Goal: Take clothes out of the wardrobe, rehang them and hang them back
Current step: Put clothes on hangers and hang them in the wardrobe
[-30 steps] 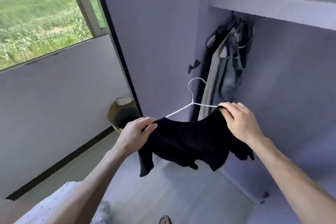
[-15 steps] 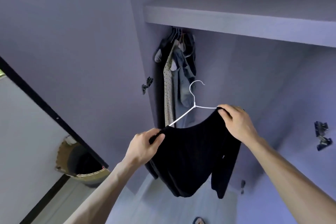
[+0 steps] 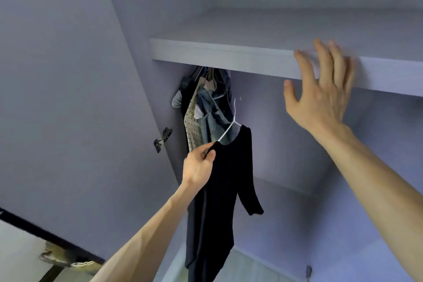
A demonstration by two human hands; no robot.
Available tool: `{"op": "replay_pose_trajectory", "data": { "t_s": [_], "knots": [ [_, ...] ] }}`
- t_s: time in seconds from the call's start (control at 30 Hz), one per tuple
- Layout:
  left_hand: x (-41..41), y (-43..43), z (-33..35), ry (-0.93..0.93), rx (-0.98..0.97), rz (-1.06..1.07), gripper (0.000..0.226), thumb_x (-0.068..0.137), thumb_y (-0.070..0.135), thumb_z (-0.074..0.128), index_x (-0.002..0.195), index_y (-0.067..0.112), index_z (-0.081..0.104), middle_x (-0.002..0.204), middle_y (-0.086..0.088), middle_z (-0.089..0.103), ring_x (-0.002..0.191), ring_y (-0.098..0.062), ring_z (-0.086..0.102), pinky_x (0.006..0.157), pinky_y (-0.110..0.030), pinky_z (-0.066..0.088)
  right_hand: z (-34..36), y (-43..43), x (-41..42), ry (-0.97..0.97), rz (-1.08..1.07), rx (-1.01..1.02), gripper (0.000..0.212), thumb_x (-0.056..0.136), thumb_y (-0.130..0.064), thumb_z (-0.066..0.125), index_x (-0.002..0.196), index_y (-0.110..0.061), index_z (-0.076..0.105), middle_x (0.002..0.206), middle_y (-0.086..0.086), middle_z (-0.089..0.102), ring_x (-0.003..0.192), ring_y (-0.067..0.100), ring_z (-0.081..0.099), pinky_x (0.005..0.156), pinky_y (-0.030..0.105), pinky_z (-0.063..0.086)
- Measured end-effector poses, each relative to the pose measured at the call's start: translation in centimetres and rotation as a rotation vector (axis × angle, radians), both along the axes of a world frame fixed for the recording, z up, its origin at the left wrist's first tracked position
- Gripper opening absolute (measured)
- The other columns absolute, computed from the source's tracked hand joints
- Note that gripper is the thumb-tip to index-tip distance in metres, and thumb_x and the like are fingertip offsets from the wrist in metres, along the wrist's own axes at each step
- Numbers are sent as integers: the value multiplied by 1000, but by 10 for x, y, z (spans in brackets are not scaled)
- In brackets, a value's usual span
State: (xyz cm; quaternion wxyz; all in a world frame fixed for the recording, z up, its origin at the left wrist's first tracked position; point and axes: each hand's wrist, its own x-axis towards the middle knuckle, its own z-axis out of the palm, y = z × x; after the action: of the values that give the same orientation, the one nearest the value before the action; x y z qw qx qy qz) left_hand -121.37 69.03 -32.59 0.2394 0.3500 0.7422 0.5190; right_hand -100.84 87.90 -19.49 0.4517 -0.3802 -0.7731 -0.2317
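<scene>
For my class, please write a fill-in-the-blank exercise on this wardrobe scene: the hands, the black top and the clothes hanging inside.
1. The black top hangs on a thin ____ hanger.
2. The left hand grips the top, while the right hand, fingers spread, holds ____.
3. The right hand hovers in front of the edge of the ____ in the wardrobe.
4. Among the clothes hanging inside, a beige garment is patterned with dark ____.
Missing words: white; nothing; shelf; dots.
</scene>
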Motion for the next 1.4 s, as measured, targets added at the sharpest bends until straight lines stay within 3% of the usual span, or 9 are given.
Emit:
{"op": "replay_pose_trajectory", "data": {
  "t_s": [0.1,0.23,0.37,0.43,0.87,1.03,1.1,1.17,1.4],
  "knots": [
    [2,34,8,9,46,33,30,100,27,54,126,38,65,88,37,64,91,19,57,70,4,37,2,15,-10,-27,-56,32,53,99,-41,46,150,-28,41,160,3,34,151,25,23,121,56,-2],
    [0,90,25,46,127,76,33,102,25,53,133,31,61,112,23,66,112,0,60,81,-2,39,-4,38,-21,47,-144,239,48,97,-42,49,143,-28,52,146,1,52,138,23,41,120,56,7],
    [-6,136,37,131,164,143,35,102,25,51,136,30,59,69,9,65,55,-1,53,54,-9,44,-4,53,-31,95,-188,331,50,92,-44,54,139,-28,54,137,1,57,134,22,43,121,55,9],
    [-11,158,43,159,184,185,35,102,25,51,136,30,59,63,-2,64,44,-6,46,46,-13,41,-1,56,-36,96,-183,352,50,91,-44,54,138,-28,56,135,1,59,133,22,44,120,56,10],
    [-27,231,34,134,115,253,37,101,22,49,135,30,61,59,9,56,48,-12,48,45,-23,35,3,58,-41,114,-229,351,48,89,-42,54,132,-25,62,128,4,64,129,24,46,116,61,18],
    [-35,227,23,137,77,266,38,102,22,48,137,30,60,81,0,68,57,-11,54,52,-26,40,-1,55,-35,111,-245,309,47,88,-41,53,131,-25,62,128,4,63,130,24,45,116,61,15],
    [-44,226,27,88,70,310,38,104,21,45,139,28,57,111,-9,72,83,-24,67,72,-33,53,-1,54,-35,107,-250,295,47,88,-41,54,131,-24,61,128,5,63,130,25,45,116,62,16],
    [-62,223,34,82,30,368,40,104,21,44,142,27,55,128,-11,66,110,-31,64,90,-38,50,-2,53,-36,107,-247,285,47,88,-40,55,131,-24,62,128,5,63,130,25,45,116,63,17],
    [-101,200,30,252,-46,307,42,104,26,45,145,34,50,122,-21,65,109,-41,60,88,-43,49,-3,53,-39,97,-243,271,46,88,-40,53,129,-23,62,127,6,63,130,26,44,117,62,15]
  ]
}}
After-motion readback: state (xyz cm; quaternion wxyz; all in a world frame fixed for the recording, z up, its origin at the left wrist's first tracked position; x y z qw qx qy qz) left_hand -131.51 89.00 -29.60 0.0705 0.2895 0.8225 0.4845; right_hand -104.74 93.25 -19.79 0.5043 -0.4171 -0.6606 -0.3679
